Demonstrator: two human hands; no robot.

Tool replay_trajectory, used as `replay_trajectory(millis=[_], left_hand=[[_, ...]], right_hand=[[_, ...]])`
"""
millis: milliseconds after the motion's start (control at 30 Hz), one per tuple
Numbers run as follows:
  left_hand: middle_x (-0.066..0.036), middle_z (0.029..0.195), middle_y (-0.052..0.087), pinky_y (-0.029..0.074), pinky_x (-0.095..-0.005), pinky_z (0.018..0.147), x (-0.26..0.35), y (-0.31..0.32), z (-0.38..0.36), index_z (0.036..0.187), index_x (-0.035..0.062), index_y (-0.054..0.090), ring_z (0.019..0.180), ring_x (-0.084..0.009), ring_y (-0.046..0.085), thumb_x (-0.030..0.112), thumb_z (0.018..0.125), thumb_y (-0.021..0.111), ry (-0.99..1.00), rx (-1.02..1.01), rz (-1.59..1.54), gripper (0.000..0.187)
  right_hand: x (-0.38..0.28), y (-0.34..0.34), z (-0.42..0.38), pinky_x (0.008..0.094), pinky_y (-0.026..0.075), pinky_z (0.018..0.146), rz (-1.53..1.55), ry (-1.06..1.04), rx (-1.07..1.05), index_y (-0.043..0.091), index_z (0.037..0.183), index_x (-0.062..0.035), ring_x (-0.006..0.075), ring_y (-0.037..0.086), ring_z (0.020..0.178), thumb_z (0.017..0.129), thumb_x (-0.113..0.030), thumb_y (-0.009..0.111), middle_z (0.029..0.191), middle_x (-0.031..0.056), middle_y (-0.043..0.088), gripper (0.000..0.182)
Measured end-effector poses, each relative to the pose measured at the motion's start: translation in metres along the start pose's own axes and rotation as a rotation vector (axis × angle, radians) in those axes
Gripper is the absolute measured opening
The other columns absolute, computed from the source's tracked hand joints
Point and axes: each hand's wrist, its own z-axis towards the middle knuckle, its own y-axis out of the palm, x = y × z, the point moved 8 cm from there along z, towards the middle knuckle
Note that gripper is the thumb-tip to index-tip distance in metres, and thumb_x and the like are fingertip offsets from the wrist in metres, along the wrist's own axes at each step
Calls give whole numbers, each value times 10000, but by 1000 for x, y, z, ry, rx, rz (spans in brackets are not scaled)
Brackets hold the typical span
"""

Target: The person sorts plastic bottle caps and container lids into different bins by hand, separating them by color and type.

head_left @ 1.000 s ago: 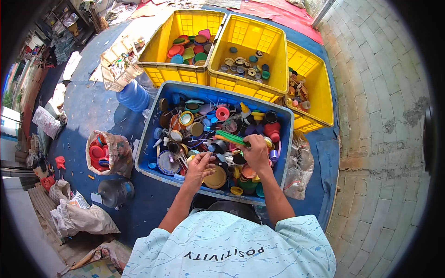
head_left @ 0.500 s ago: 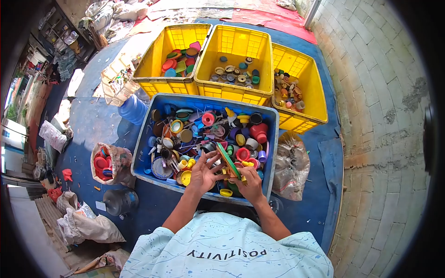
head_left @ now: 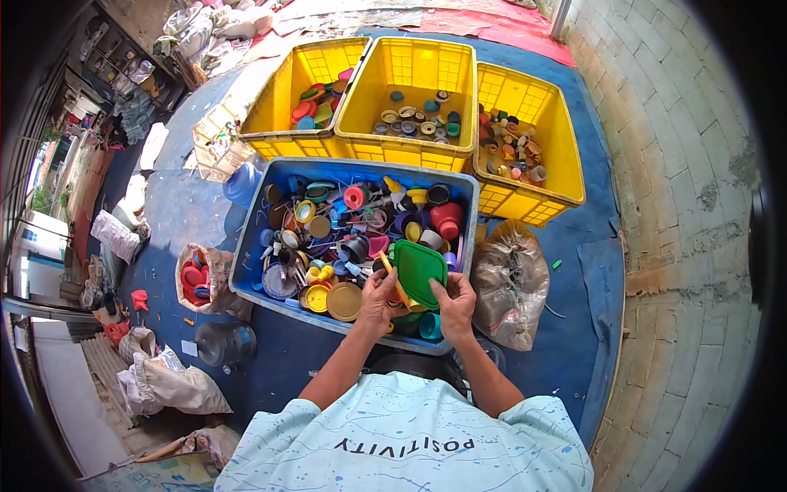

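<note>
Plastic scrap sorted by kind, seen from above. At far left, a sack (head_left: pixel 202 279) of red caps stands open on the blue ground sheet (head_left: pixel 176 213), within arm's reach of the worker. Just right of it, the blue bin (head_left: pixel 246 262) holds the unsorted mix of caps and lids, set nearest the body so both hands can work over its near rim. The left hand (head_left: pixel 379 299) has its fingers curled round the left edge of the green lid (head_left: pixel 419 271) and, it seems, an orange piece beside it. The lid, square with rounded corners, is held tilted above the bin's near right corner, face up toward the eyes. The right hand (head_left: pixel 456 303) pinches the lid's right edge, steadying it. Beyond the bin, three yellow crates (head_left: pixel 426 156) stand side by side, each holding a separate kind. At near right, a clear bag (head_left: pixel 508 283) slumps against the bin.
</note>
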Motion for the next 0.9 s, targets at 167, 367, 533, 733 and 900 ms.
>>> replay_trajectory(millis=[167, 367, 533, 733, 900], left_hand=[[-84, 1137, 597, 600, -438, 714, 10, 7, -21, 1225, 55, 479, 980, -225, 649, 318, 884, 658, 78, -8, -41, 467], [-113, 1152, 575, 543, -571, 831, 8, -30, -40, 1229, 55, 452, 1047, -259, 623, 188, 976, 490, 76, 114, -84, 288], [-117, 1156, 560, 535, -571, 853, 25, -44, -66, 1235, 42, 450, 1083, -256, 604, 185, 964, 532, 131, 89, -162, 317], [-117, 1129, 579, 569, -508, 834, 53, -92, -97, 1194, 21, 511, 1076, -231, 604, 145, 933, 598, 241, 111, -277, 301], [-115, 1098, 599, 576, -465, 847, 74, -175, -130, 1166, 1, 528, 1033, -228, 626, 124, 932, 598, 324, 109, -408, 274]], right_hand=[[15, -15, 1, 221, 470, 745, 74, 32, 0, 561, 988, -18, 69, 582, 807, 879, -118, 687, 906, 21, 628, 194], [45, -31, 8, 267, 525, 770, 376, 272, 78, 533, 1048, -36, 121, 623, 865, 912, -132, 645, 984, 53, 627, 201], [24, -23, 7, 293, 540, 771, 552, 283, 112, 533, 1102, -62, 154, 640, 922, 931, -159, 609, 1037, 56, 639, 210], [31, 6, 3, 326, 515, 790, 483, 324, 56, 551, 1110, -103, 176, 630, 937, 919, -174, 579, 1055, 39, 637, 205], [47, 87, -24, 306, 487, 758, 389, 348, -20, 564, 1089, -129, 149, 601, 868, 906, -173, 579, 990, 0, 631, 189]])
